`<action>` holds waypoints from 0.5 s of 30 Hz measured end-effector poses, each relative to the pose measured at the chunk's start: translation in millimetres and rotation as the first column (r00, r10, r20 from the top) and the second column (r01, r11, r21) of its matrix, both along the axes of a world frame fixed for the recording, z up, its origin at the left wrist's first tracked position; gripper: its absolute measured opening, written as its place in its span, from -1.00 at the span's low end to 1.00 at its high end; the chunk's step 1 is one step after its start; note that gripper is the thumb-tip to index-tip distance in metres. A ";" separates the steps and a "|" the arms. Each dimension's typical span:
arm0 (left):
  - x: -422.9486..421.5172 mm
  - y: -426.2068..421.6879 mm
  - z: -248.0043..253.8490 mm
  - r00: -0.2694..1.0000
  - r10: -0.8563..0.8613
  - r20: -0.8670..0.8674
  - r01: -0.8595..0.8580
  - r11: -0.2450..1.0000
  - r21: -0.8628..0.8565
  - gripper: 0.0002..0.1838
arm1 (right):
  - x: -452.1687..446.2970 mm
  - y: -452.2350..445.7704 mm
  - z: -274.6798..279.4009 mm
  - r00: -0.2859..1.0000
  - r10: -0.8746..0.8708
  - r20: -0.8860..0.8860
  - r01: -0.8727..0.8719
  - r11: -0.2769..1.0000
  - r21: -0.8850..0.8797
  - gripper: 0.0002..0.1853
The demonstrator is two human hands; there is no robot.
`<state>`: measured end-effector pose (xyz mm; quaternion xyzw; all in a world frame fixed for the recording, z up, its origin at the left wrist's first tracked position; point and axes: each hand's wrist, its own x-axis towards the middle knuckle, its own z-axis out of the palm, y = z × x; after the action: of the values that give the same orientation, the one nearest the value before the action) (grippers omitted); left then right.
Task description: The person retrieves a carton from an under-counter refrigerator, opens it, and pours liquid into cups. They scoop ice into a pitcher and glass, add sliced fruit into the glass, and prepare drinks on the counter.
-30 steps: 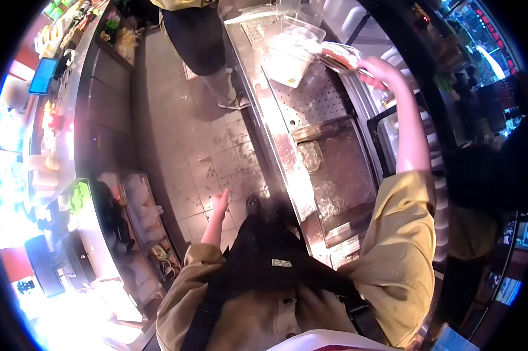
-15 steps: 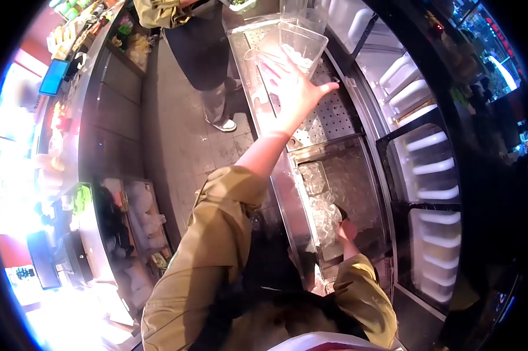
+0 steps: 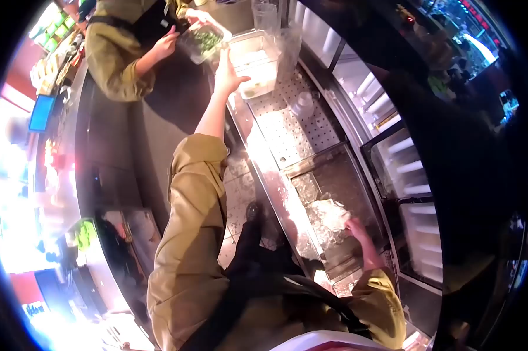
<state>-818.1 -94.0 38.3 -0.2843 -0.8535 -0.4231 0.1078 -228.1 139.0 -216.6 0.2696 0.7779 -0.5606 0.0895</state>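
Note:
My left hand reaches far forward with its thumb stretched out and its fingers apart. It is beside a clear rectangular container on the metal counter, overlapping its near left side; I cannot tell whether it touches it. Just left of the fingertips is a clear tub of green leaves, held by a co-worker. My right hand is low in the ice bin, its fingers closed around what looks like an ice scoop among the ice cubes. The scoop's handle is mostly hidden.
A co-worker stands ahead on the left, across the aisle. A perforated drain tray with a clear cup on it adjoins the ice bin. Tall clear cups stand at the far end. Racks of white containers line the right side.
My view has shifted, and my left hand has moved leftward. The co-worker has come into fuller view, with the tub of leaves beside my hand. My right hand remains at the ice.

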 end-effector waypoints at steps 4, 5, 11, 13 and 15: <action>-29.2 2.0 -55.6 0.983 0.136 0.120 -0.149 0.984 0.102 0.27 | -60.8 44.4 108.6 0.992 0.130 -0.012 -0.125 0.974 0.191 -0.82; -7.1 -5.3 -65.8 0.965 0.167 0.204 -0.176 0.984 0.027 0.26 | -83.0 44.3 123.7 0.944 -0.243 0.224 0.297 0.922 -0.249 -0.79; 109.2 -104.2 -187.2 0.831 -0.032 0.556 -0.020 0.996 0.087 -0.24 | -298.2 2.7 276.8 0.978 -0.193 -0.084 0.176 0.969 -0.175 -0.60; 149.6 -149.7 -195.6 0.796 0.100 0.597 -0.053 0.994 -0.095 -0.30 | -362.2 -10.0 299.0 0.971 -0.222 -0.091 0.208 0.968 -0.143 -0.63; 175.4 -195.9 -211.0 0.799 0.092 0.594 -0.020 0.992 -0.127 -0.34 | -409.4 -16.9 317.0 0.994 -0.034 -0.102 0.023 0.994 -0.111 -0.64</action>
<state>-642.7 -289.9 -172.8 -0.1167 -0.8747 -0.4383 -0.1710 -637.5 122.1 100.3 0.2459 0.7457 -0.6168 0.0553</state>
